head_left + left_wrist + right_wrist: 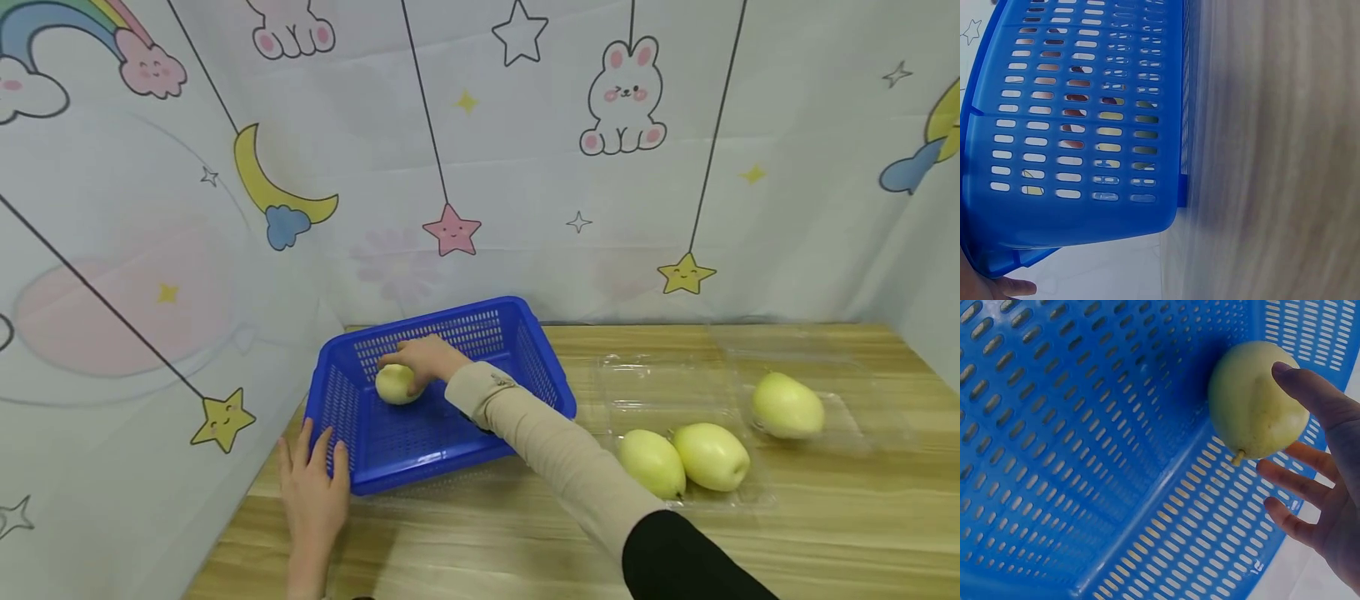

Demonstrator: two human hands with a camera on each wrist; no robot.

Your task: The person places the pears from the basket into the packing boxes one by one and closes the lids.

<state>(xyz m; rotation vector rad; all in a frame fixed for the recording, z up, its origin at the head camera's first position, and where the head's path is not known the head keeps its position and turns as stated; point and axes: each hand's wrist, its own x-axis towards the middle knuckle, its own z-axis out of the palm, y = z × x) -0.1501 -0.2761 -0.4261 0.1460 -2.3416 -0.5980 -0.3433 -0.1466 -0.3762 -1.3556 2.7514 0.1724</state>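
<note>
In the head view a blue plastic basket [405, 437] with slotted walls stands on the table. Inside it, toward the back left, is a pale yellow-green pear [393, 387]. My right hand [431, 358] reaches in from above and holds this pear. Seen from the right wrist, the thumb [1310, 394] lies on the pear [1250, 403], one finger goes partly behind it, and the others are spread below. My left hand [315, 500] rests with straight fingers against the basket's left rim. The left wrist view shows mostly the slotted outer wall [1072, 222], with a fingertip [1016, 286] beneath the rim.
Right of the basket lies a clear plastic tray [667, 387] with two pears [711, 456] at its front. A third pear [787, 406] sits farther right, on more clear plastic. A white printed cloth [525, 167] hangs behind the wooden table [480, 550] and along its left side.
</note>
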